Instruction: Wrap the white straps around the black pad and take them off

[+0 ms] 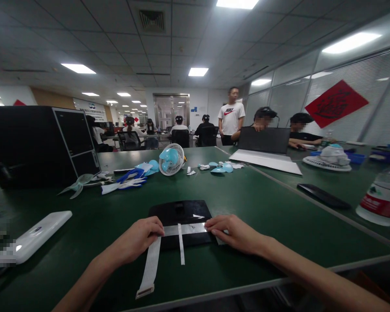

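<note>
A black flat panel (178,209) lies on the green table in front of me, with a pale shiny flat strip (172,230) across it. My left hand (143,236) pinches the strip's left end, fingers curled. From under that hand a white ribbon cable (150,264) with an end connector runs toward the table's front edge; whether it joins the strip is hidden. My right hand (234,232) presses thumb and fingers together at the strip's right end. A narrow white strip (181,245) lies crosswise over the middle, its near end past the panel.
Beyond the panel are a small fan (171,159), blue-white gloves (125,182) and blue fan blades (219,167). A black computer case (29,147) and a white device (40,234) are left; a laptop (263,147), black phone (323,196) and water bottle (385,195) right. People sit beyond; one stands.
</note>
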The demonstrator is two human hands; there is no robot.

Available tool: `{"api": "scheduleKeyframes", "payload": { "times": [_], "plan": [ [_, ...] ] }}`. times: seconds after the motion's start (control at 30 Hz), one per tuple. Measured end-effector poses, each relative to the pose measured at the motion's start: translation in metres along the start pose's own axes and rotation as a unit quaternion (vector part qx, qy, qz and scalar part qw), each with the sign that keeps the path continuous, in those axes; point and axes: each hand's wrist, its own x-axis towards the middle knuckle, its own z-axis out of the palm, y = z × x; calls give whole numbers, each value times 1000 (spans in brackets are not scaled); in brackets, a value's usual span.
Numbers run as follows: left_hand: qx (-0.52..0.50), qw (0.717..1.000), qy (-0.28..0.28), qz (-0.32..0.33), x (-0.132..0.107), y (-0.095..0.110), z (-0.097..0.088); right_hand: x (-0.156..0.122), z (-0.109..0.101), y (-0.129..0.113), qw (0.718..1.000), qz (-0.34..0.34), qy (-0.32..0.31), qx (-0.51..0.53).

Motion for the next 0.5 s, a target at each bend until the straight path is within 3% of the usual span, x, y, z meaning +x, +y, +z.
{"api": "scheduleKeyframes", "payload": {
  "times": [0.5],
  "plan": [
    [6,1000,1,9,-1,-3,-1,1,1,5,998,-7,28,-55]
  ]
}}
